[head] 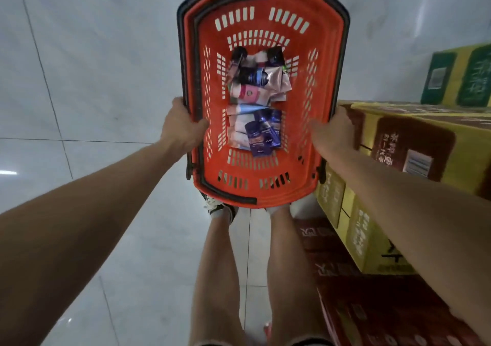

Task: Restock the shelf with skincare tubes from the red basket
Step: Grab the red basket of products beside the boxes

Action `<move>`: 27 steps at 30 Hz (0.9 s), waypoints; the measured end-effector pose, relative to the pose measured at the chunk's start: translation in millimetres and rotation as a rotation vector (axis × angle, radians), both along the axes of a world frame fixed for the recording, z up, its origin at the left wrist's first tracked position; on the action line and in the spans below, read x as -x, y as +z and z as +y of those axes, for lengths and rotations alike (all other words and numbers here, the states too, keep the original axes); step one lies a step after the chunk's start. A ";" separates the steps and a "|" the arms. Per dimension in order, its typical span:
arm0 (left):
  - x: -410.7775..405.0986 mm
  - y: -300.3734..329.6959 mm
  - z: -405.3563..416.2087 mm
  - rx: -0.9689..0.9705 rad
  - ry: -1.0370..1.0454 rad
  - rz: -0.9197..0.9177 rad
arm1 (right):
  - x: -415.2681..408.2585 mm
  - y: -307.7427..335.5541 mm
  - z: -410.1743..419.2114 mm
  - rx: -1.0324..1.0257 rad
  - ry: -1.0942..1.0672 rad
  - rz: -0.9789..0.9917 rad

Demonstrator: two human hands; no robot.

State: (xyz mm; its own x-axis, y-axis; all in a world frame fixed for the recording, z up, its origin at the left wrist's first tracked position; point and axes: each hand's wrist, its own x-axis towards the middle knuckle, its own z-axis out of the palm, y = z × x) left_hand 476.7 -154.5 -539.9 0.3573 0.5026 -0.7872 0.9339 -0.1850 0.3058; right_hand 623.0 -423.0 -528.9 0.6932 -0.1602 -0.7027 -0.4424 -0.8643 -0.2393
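- We've got the red basket (261, 5) held out in front of us over the floor tiles (79, 80), one hand on each long side, roughly at the middle of its length.
- Our left hand (183, 127) is clamped on the left rim, thumb hooked over the edge into the basket. Our right hand (336, 133) is wrapped around the right rim the same way, as far as we can tell, since it's a bit blurry.
- The skincare tubes (256, 98) are lying in a loose heap on the basket floor, right between our two grips and a bit past them. They're a mix of pink, white and dark blue ones.
- Handling guess: the basket is stiff plastic and looks light with this little in it, so a rim grip should be plenty. The folded-down black handles (198, 61) sit just inside the rim by our left thumb.
- The tubes look like soft squeezy plastic with smooth, probably slippery skins. We'd pick them up around the middle of the body or by the cap end, and not squeeze hard.
- Yellow cartons (414, 138) are stacked just outside our right grip, so watch that the basket doesn't clip them.
- No shelf in view yet.
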 end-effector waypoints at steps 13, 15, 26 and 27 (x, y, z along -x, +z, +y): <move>-6.3 33.2 22.8 0.027 0.053 -0.064 | -8.2 33.4 -1.0 -0.029 -0.099 0.051; -4.8 68.2 24.3 0.025 0.045 -0.066 | -6.5 65.3 -3.0 -0.032 -0.083 0.052; 27.2 318.6 31.0 0.033 0.033 -0.156 | 11.8 299.5 -18.3 -0.188 -0.110 0.162; 31.6 338.8 32.6 0.036 0.040 -0.169 | 14.0 319.8 -16.7 -0.192 -0.102 0.155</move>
